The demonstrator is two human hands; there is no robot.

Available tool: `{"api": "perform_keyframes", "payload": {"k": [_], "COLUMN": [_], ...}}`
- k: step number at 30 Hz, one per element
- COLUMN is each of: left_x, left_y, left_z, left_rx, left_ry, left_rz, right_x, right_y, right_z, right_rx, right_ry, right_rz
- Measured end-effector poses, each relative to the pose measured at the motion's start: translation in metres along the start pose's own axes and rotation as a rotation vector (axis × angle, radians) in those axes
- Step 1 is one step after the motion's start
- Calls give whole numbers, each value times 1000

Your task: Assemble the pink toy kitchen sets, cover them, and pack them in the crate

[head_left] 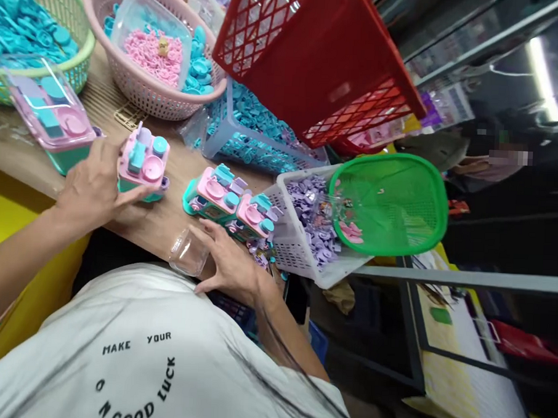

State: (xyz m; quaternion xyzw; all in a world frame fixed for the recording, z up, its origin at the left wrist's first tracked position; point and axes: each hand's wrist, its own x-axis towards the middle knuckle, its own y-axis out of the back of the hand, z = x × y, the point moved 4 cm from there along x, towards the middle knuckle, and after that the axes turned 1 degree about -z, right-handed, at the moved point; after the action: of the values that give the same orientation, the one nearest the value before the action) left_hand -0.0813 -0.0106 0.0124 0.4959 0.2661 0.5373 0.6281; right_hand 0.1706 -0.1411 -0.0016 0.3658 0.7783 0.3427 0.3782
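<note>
My left hand (93,182) has its fingers and thumb closed around the near left side of a pink and teal toy kitchen (145,163), which stands on the table with small blue and lilac parts on top. My right hand (233,259) is spread, thumb and fingers apart at the right end of a clear plastic cover (189,252) by the table's front edge; whether it touches the cover I cannot tell. Just beyond that hand stand two more toy kitchens, one (217,191) left of the other (256,217). A further toy kitchen (56,116) under a clear cover is left of my left hand.
Along the back stand a green basket (84,71) of blue parts, a pink basket (140,95) and a clear bin (244,152). At the right are a white basket (295,259) of purple parts and a green basket (438,210). A red crate (313,62) rises behind.
</note>
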Motion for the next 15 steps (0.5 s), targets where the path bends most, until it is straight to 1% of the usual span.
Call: {"api": "perform_keyframes", "payload": {"k": [2, 3, 5, 6, 8, 10, 12, 14, 15], "left_x": [-11, -12, -6, 0, 13, 24, 29, 26, 23], "left_y": [-4, -5, -10, -12, -19, -27, -36, -44, -49], "left_z": [-10, -16, -26, -29, -34, -34, -29, -18, -12], "left_rx": [-125, -192, -307, -359, -468, -569, -629, -649, -651], "left_ry": [-63, -100, -170, -202, -245, -244, -210, -191, -187], "left_rz": [-22, -17, -6, -15, -61, -127, -154, -127, -100], "right_x": [8, 11, 17, 18, 18, 15, 13, 16, 20], "right_y": [-8, -12, -16, -17, -11, 5, 34, 67, 82], "right_z": [1, 1, -1, -2, -7, -15, -26, -38, -45], "right_rx": [-9, -8, -2, -2, 3, 20, 24, -21, -60], "right_ry": [12, -4, -26, -15, 61, 183, 296, 355, 366], "right_rz": [-62, -66, -41, -34, -35, -1, 116, 248, 287]}}
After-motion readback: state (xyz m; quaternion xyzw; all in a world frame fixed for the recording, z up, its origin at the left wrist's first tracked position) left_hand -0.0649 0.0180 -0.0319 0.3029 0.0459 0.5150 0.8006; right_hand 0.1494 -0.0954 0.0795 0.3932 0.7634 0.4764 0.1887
